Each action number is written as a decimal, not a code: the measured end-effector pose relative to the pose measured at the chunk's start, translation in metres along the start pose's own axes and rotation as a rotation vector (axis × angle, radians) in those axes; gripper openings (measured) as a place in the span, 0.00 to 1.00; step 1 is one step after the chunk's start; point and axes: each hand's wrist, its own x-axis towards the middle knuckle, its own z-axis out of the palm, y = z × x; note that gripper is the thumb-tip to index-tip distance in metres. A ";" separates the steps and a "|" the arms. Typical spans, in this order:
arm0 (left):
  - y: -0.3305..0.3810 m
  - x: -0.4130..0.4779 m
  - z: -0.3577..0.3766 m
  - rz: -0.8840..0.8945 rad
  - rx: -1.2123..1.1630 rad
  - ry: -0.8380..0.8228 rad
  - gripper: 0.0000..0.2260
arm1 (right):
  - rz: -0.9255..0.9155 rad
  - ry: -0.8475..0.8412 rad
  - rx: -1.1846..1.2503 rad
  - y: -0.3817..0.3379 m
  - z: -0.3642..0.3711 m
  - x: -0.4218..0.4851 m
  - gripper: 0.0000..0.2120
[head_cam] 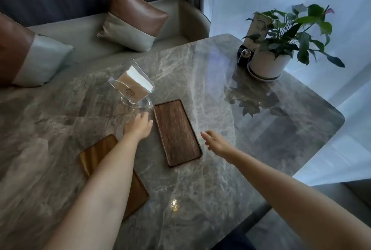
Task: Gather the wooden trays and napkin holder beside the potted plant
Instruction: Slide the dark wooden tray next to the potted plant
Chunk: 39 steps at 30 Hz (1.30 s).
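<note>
A dark wooden tray [176, 132] lies flat in the middle of the marble table [200, 179]. A lighter wooden tray [94, 153] lies to its left, partly hidden under my left forearm. A clear napkin holder [133, 87] with napkins stands just beyond the trays. My left hand [138, 126] hovers open between the holder and the dark tray's left edge, holding nothing. To the right of the dark tray, my right hand [215, 141] is open and empty. The potted plant [281, 45] in a white pot stands at the far right corner.
A small dark object with a card stand [245, 55] sits left of the pot. A bench sofa with cushions [132, 17] runs along the table's far side. Sheer curtains [331, 109] hang along the right edge of the table.
</note>
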 end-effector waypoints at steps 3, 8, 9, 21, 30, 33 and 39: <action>0.001 0.017 0.001 0.011 -0.002 -0.002 0.18 | 0.125 -0.058 0.129 0.005 -0.001 0.006 0.22; 0.009 0.040 0.005 0.036 0.014 -0.054 0.22 | 0.260 -0.094 0.213 0.020 0.007 0.017 0.17; 0.009 0.045 0.007 0.036 0.035 -0.060 0.21 | 0.278 -0.098 0.223 0.021 0.009 0.018 0.14; 0.028 0.081 0.013 0.035 0.152 -0.110 0.18 | 0.364 -0.010 0.428 0.031 0.029 0.034 0.06; 0.033 0.094 0.018 0.001 0.148 -0.139 0.18 | 0.376 0.081 0.513 0.042 0.036 0.045 0.11; 0.034 0.094 0.019 -0.038 0.117 -0.133 0.18 | 0.377 0.091 0.528 0.045 0.037 0.047 0.11; 0.038 0.089 0.019 -0.102 0.029 -0.129 0.18 | 0.373 0.128 0.550 0.053 0.033 0.047 0.11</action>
